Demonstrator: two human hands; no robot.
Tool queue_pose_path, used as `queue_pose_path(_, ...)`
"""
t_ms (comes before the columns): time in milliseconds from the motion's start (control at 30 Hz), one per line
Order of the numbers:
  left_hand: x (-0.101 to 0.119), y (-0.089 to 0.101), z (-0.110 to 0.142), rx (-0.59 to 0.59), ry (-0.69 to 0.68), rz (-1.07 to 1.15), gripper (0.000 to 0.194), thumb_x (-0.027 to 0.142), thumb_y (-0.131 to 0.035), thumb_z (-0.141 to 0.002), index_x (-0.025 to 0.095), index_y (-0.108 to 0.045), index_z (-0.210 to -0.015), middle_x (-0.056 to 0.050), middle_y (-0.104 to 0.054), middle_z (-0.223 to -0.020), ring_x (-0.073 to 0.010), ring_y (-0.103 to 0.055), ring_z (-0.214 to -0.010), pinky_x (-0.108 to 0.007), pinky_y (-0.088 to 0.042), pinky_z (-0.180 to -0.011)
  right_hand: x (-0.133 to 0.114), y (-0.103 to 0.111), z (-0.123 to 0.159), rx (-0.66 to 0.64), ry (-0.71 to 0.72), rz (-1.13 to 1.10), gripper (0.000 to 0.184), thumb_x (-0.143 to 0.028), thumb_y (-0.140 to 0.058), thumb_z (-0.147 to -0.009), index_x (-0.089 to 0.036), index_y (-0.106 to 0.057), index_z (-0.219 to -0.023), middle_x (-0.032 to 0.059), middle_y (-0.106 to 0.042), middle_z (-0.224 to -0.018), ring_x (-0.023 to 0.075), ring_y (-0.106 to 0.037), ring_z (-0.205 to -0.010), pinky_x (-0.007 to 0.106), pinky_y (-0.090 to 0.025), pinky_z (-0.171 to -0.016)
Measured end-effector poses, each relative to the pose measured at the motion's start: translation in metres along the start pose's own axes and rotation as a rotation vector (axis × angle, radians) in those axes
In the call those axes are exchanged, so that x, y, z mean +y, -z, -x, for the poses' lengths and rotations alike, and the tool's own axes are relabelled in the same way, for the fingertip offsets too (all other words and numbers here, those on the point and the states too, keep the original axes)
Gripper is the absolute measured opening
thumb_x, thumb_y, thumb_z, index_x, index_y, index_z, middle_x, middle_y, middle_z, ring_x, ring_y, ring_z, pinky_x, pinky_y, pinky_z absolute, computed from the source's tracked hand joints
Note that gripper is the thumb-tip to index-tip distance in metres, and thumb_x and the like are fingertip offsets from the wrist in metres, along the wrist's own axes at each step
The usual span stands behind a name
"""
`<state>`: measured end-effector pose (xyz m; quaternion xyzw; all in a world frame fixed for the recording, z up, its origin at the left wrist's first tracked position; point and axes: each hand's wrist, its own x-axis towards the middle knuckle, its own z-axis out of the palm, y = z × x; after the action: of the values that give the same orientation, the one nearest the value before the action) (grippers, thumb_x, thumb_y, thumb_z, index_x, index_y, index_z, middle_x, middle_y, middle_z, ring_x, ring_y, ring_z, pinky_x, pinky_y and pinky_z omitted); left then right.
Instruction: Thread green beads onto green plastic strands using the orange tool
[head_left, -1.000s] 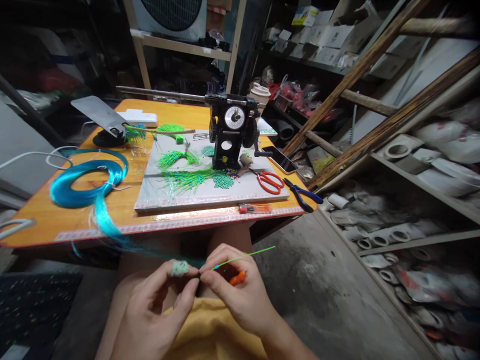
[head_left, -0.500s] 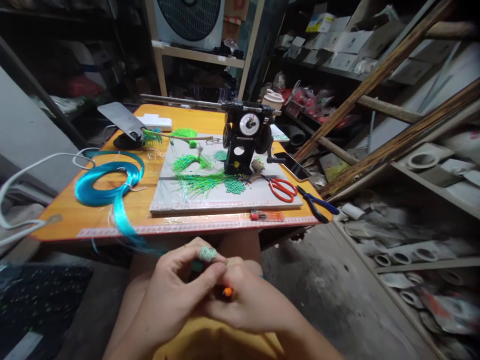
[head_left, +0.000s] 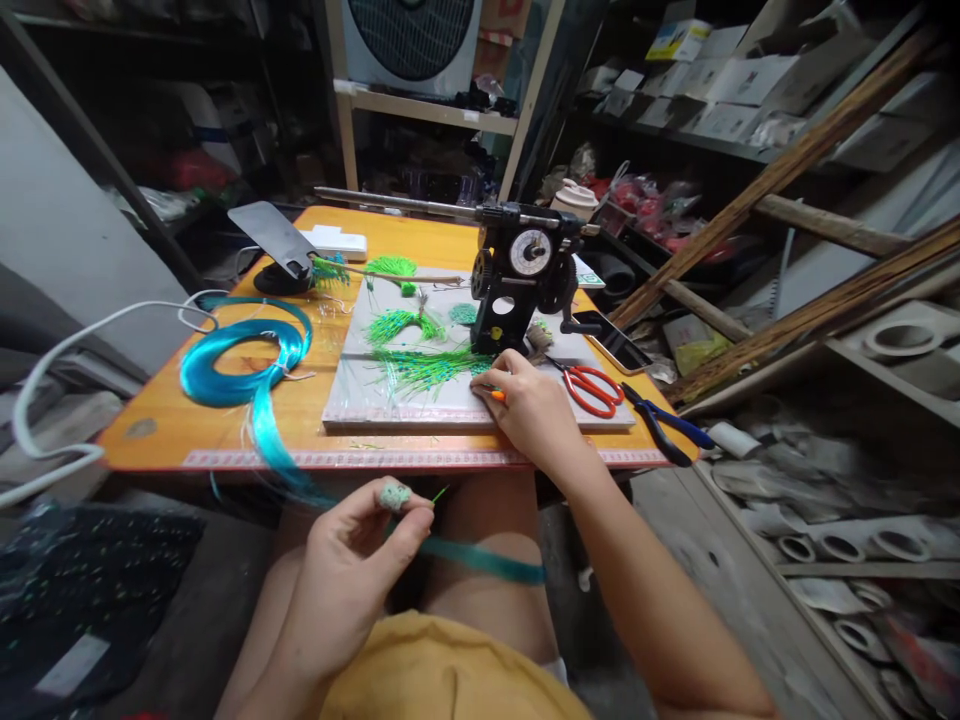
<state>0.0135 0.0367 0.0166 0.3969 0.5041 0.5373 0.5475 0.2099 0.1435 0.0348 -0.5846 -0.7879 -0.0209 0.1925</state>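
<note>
My left hand (head_left: pixel 349 565) is over my lap, thumb and forefinger pinched on a thin green strand (head_left: pixel 441 493). A speckled pale green wrap (head_left: pixel 394 495) covers part of one of its fingers. My right hand (head_left: pixel 529 410) is at the grey board (head_left: pixel 420 417), closed around a thin tool with an orange part (head_left: pixel 497 395); the rest of the tool is hidden. Its fingertips are by small green beads (head_left: pixel 480 368), partly covered by the hand. Bundles of green strands with blue-green beads (head_left: pixel 424 370) lie left of it. Teal fibre (head_left: pixel 480 560) crosses my thigh.
A black hand-cranked winding machine (head_left: pixel 517 275) stands on the board. Red-handled scissors (head_left: pixel 592 390), blue-handled pliers (head_left: pixel 667 420) and a phone (head_left: pixel 615 345) lie to the right. A teal fibre coil (head_left: pixel 199 365) and white cable (head_left: pixel 37 350) lie left.
My right hand has left my left hand and reached forward to the beads on the board, carrying the orange-marked tool. The left hand stays over my lap, its green strand now showing.
</note>
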Motion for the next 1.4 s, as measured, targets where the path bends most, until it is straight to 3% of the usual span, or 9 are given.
queue_pose_path(167, -0.003, 0.002, 0.000, -0.099, -0.007, -0.002, 0.025, 0.030, -0.075, -0.079, 0.018, -0.058, -0.066, 0.004, -0.051, -0.064, -0.0109, -0.046, -0.061, -0.021, -0.042, -0.060, -0.007, 0.006, 0.004, -0.024, 0.012, -0.003, 0.017, -0.008, -0.056, -0.091, -0.016, -0.070, -0.095, 0.0119, -0.062, -0.105, 0.0210, -0.061, -0.076, 0.030, -0.040, -0.058)
queue_pose_path(267, -0.008, 0.007, 0.000, -0.211, 0.008, 0.004, 0.027, 0.035, -0.070, -0.086, 0.018, -0.055, -0.071, 0.003, -0.050, -0.068, -0.0119, -0.043, -0.064, -0.021, -0.039, -0.059, -0.018, 0.014, 0.022, 0.015, 0.049, -0.097, 0.017, -0.007, -0.053, -0.092, -0.017, -0.067, -0.096, 0.0105, -0.063, -0.105, 0.0196, -0.062, -0.078, 0.030, -0.044, -0.062)
queue_pose_path(367, -0.010, 0.011, 0.003, -0.306, 0.018, 0.015, 0.027, 0.037, -0.066, -0.090, 0.019, -0.052, -0.074, 0.003, -0.046, -0.071, -0.0134, -0.042, -0.067, -0.023, -0.037, -0.061, -0.035, 0.019, 0.051, 0.069, 0.042, -0.578, 0.010, -0.017, -0.055, -0.096, -0.021, -0.065, -0.093, 0.0050, -0.067, -0.092, 0.0158, -0.061, -0.071, 0.028, -0.047, -0.063)
queue_pose_path(467, -0.008, 0.011, 0.007, -0.362, 0.037, 0.017, 0.029, 0.040, -0.065, -0.090, 0.020, -0.050, -0.075, 0.002, -0.044, -0.072, -0.0143, -0.043, -0.068, -0.024, -0.037, -0.061, -0.050, 0.016, 0.080, 0.032, -0.134, -1.129, 0.006, -0.027, -0.066, -0.092, -0.022, -0.067, -0.089, 0.0036, -0.071, -0.085, 0.0158, -0.064, -0.071, 0.027, -0.051, -0.061)
queue_pose_path(600, -0.006, 0.009, 0.012, -0.395, 0.034, 0.017, 0.030, 0.041, -0.065, -0.090, 0.021, -0.050, -0.074, 0.003, -0.045, -0.072, -0.0142, -0.043, -0.068, -0.024, -0.039, -0.064, -0.060, 0.007, 0.099, 0.000, -0.358, -1.490, 0.017, -0.030, -0.081, -0.079, -0.022, -0.067, -0.086, 0.0033, -0.076, -0.080, 0.0161, -0.068, -0.066, 0.026, -0.051, -0.053)
queue_pose_path(1000, -0.005, 0.009, 0.020, -0.423, 0.017, 0.022, 0.024, 0.032, -0.063, -0.092, 0.020, -0.051, -0.074, 0.003, -0.047, -0.073, -0.0134, -0.044, -0.069, -0.023, -0.039, -0.066, -0.062, 0.004, 0.105, -0.031, -0.409, -1.658, 0.018, -0.022, -0.085, -0.075, -0.020, -0.070, -0.085, 0.0023, -0.077, -0.078, 0.0090, -0.062, -0.053, 0.016, -0.039, -0.041)
queue_pose_path(1100, -0.006, 0.009, 0.020, -0.426, 0.023, 0.021, 0.023, 0.030, -0.063, -0.092, 0.020, -0.051, -0.074, 0.003, -0.047, -0.073, -0.0131, -0.044, -0.069, -0.023, -0.039, -0.065, -0.062, 0.004, 0.106, -0.033, -0.408, -1.646, 0.018, -0.022, -0.085, -0.075, -0.020, -0.070, -0.085, 0.0027, -0.077, -0.079, 0.0114, -0.066, -0.058, 0.017, -0.044, -0.044)
queue_pose_path(1267, -0.005, 0.007, 0.019, -0.377, 0.031, 0.023, 0.022, 0.028, -0.068, -0.089, 0.019, -0.055, -0.073, 0.003, -0.051, -0.073, -0.0110, -0.048, -0.068, -0.019, -0.043, -0.065, -0.064, 0.006, 0.108, -0.036, -0.372, -1.611, 0.018, -0.019, -0.084, -0.076, -0.022, -0.071, -0.086, 0.0015, -0.077, -0.079, 0.0143, -0.071, -0.072, 0.023, -0.056, -0.065)
queue_pose_path(1400, -0.003, 0.004, 0.019, -0.351, 0.078, 0.034, 0.018, 0.026, -0.070, -0.088, 0.018, -0.060, -0.076, 0.004, -0.058, -0.071, -0.0089, -0.054, -0.066, -0.015, -0.046, -0.064, -0.061, 0.007, 0.106, -0.078, -0.364, -1.554, 0.026, -0.026, -0.088, -0.072, -0.021, -0.075, -0.094, 0.0013, -0.072, -0.077, 0.0110, -0.062, -0.061, 0.021, -0.049, -0.055)
